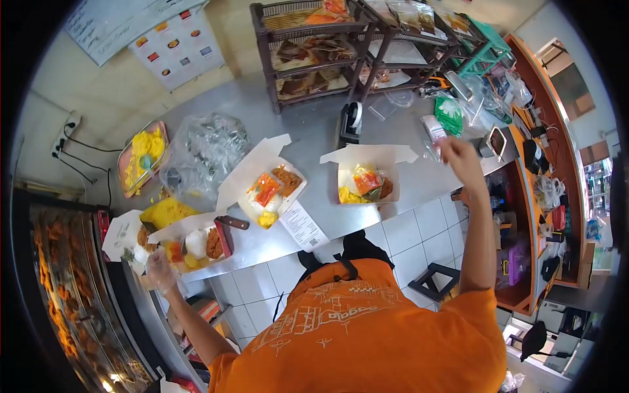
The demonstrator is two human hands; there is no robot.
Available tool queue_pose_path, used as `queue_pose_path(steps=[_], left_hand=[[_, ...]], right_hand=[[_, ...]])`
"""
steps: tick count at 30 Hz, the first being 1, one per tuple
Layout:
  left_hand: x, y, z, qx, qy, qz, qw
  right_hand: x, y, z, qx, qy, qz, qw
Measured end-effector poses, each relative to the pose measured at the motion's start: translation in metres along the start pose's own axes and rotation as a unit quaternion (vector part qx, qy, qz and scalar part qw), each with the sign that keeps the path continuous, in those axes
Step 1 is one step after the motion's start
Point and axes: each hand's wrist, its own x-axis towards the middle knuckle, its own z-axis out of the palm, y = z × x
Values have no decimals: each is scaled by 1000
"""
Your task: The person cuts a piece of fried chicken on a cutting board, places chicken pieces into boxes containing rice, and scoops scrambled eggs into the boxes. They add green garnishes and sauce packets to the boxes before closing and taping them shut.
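Note:
My right hand (464, 160) reaches over the right end of the steel counter. Its fingers are curled at the edge of a small clear plastic packet (432, 126) with pale contents. My left hand (161, 272), in what looks like a thin clear glove, is at the front left by an open meal box (226, 240) with rice, fried chicken and yellow food; its fingertips are too small to read. Another box (121, 229) stands partly behind that one. Two more open boxes, a left one (229, 196) and a middle one (368, 154), hold rice, a red sachet, chicken and yellow food.
A printed receipt (303, 226) and a knife (234, 223) lie near the counter's front edge. A tray of yellow food (144, 154) and a large plastic bag (209, 154) are at the left. Brown racks (314, 62) and a tape dispenser (350, 124) stand behind.

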Motion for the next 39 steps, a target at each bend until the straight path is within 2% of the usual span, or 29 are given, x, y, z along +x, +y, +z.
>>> queue_pose_path(steps=[1,4,5,6,8,9,12,13,14,16,17,18,19,20,21,23,24,25,28,30,31,32,33,34,35,36,37,38,39], left_hand=[[-6,35,2,-4,29,29,999],[-36,159,14,67,-140,-36,987],[-39,152,20,39,-147,-26,988],[-42,158,22,71,-143,-39,986],[-64,172,20,140,-126,-84,978],[-76,178,21,176,-119,-66,975],[-128,173,17,307,-122,22,943],[-148,172,16,214,-144,-5,966],[-182,144,17,212,-135,0,968],[-270,69,20,246,-90,22,965],[-295,105,21,237,-94,-117,960],[-332,90,32,153,-72,-261,950],[-390,55,45,137,-70,-341,927],[-436,41,46,107,-168,-454,869],[-480,29,45,69,-274,-545,790],[-525,61,42,75,-405,-667,621],[-547,52,44,51,-423,-682,594],[-571,35,48,2,-394,-687,610],[-615,-30,60,-143,-280,-667,676],[-603,-66,64,-137,-260,-650,700],[-575,-80,56,-93,-278,-637,713],[-545,-92,48,-47,-294,-623,723],[-528,-122,44,29,-350,-470,810],[-510,-153,42,100,-392,-296,865],[-481,-164,33,50,-344,-317,882],[-452,-169,29,17,-280,-329,902],[-421,-171,24,-17,-215,-333,918],[-402,-171,23,-35,-138,-328,934],[-381,-156,18,-40,-127,-336,933]], right_hand=[[28,10,-4,-6,7,3,1000],[117,50,15,-79,58,19,995],[160,86,30,-106,33,10,994],[195,120,46,-133,5,0,991],[242,132,89,-258,2,46,965],[270,128,107,-318,4,57,946],[315,125,142,-374,-51,54,924],[339,177,167,-428,-39,22,902],[359,247,199,-405,67,-29,911],[360,246,191,-356,51,-54,931],[358,247,180,-329,50,-63,941],[355,245,167,-306,55,-67,948],[354,240,151,-284,68,-73,954],[349,239,135,-272,75,-74,956],[361,271,133,-198,165,-189,948],[341,266,109,-222,146,-132,955],[322,254,87,-102,87,-23,991],[299,232,70,27,33,86,995],[212,138,43,-173,187,-38,966],[113,-47,93,-86,172,-267,944],[62,-134,143,90,103,-339,931],[55,-158,185,108,57,-436,892],[24,-209,225,119,-26,-468,875],[-4,-260,271,140,-58,-521,840],[-40,-316,304,167,-140,-431,875],[-47,-354,348,107,-155,-496,848],[-38,-381,408,57,-135,-590,794],[-40,-409,449,20,-119,-624,772],[-54,-423,457,36,-36,-662,748]])
